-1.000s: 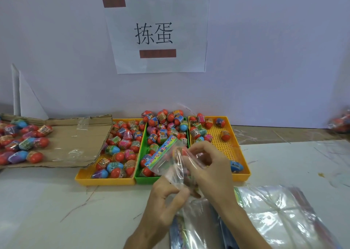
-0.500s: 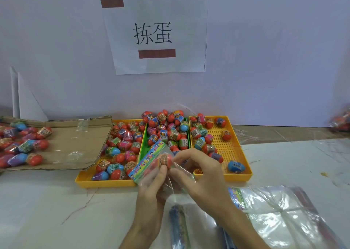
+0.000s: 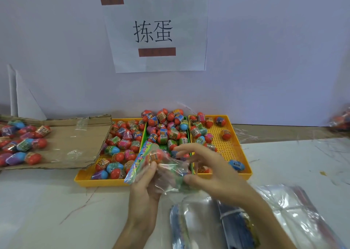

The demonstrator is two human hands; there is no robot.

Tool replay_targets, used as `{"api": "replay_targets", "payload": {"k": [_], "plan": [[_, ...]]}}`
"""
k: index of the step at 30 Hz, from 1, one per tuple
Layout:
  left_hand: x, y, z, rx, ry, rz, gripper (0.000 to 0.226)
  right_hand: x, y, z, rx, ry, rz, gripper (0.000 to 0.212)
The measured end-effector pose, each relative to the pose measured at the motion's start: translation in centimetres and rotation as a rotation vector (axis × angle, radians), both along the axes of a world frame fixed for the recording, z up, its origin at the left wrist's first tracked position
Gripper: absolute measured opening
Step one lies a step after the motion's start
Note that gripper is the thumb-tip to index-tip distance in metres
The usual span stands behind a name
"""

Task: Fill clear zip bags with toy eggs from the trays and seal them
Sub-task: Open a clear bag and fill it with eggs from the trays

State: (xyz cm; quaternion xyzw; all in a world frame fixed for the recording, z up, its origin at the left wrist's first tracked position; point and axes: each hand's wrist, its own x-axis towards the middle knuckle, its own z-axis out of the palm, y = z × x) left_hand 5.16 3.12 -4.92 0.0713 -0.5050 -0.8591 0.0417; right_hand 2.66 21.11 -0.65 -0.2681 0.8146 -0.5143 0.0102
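My left hand (image 3: pixel 145 190) grips a clear zip bag (image 3: pixel 170 176) with a colourful header strip, held just in front of the trays. An orange toy egg (image 3: pixel 156 156) sits inside the bag near its mouth. Spread, straight fingers of my right hand (image 3: pixel 210 171) reach over the green tray (image 3: pixel 164 146), and its thumb lies at the bag's right edge. Toy eggs fill the left yellow tray (image 3: pixel 85 180) and the green tray. The right yellow tray (image 3: pixel 227 148) holds fewer eggs, mostly at its back.
Opened cardboard (image 3: pixel 75 141) at the left carries several loose eggs (image 3: pixel 20 141). Empty clear bags (image 3: pixel 287 212) are piled at the front right, with a bundled stack (image 3: pixel 191 222) below my hands. A paper sign (image 3: pixel 155 31) hangs on the wall. Bagged eggs (image 3: pixel 341 120) show at the right edge.
My right hand has let go at the bag's mouth and spread its fingers. The egg now sits inside the bag. My left hand has kept its grip on the bag.
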Motion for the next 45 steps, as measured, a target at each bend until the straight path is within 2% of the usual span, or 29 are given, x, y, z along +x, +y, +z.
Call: {"api": "replay_targets", "payload": {"k": [1,3,5,6,9,11,13,16,19,21,24,31,39,45], "plan": [[0.0,-0.1,0.1,-0.007,-0.008,0.015,0.03,-0.4,1.3,0.5,-0.014,-0.034,-0.036,0.043],[-0.1,-0.2,0.2,-0.027,-0.016,0.026,0.032,-0.9,3.7,1.0,-0.032,-0.013,-0.256,0.027],[0.0,-0.2,0.3,-0.038,-0.018,0.023,0.034,-1.5,5.8,0.4,0.147,0.05,-0.533,0.021],[0.0,-0.1,0.3,-0.04,-0.019,0.018,0.034,-1.8,6.7,-0.1,0.286,0.032,-0.6,0.022],[0.1,-0.1,0.4,-0.052,-0.02,0.003,0.035,-2.2,8.1,-1.3,0.606,-0.151,-0.553,0.022],[0.0,-0.1,0.5,-0.054,-0.02,0.004,0.036,-2.3,8.2,-1.6,0.643,-0.166,-0.526,0.02],[0.0,-0.2,0.5,-0.057,-0.017,0.008,0.036,-2.4,7.8,-1.8,0.565,-0.119,-0.547,0.019],[-0.1,-0.2,0.4,-0.039,-0.015,0.007,0.037,-2.1,7.2,-0.8,0.239,0.003,-0.57,0.015],[-0.1,-0.2,0.3,-0.004,-0.023,-0.007,0.039,-0.9,5.9,1.2,-0.176,-0.057,-0.295,0.015],[-0.2,-0.2,0.2,0.031,-0.035,-0.02,0.043,-0.1,4.8,1.9,-0.32,-0.103,-0.119,0.018],[-0.3,-0.4,0.1,0.081,-0.065,-0.028,0.049,0.3,3.4,1.9,-0.291,-0.077,-0.046,0.02],[-0.3,-0.5,-0.1,0.11,-0.022,-0.052,0.04,0.2,1.6,0.7,-0.152,0.04,-0.161,0.03],[-0.6,-0.4,-0.5,0.178,0.035,-0.157,0.046,0.0,0.7,-0.1,-0.161,0.086,-0.288,0.031],[-0.6,-0.5,-1.2,0.154,0.019,-0.129,0.05,-0.2,0.8,-0.2,-0.126,0.09,-0.288,0.035]]}}
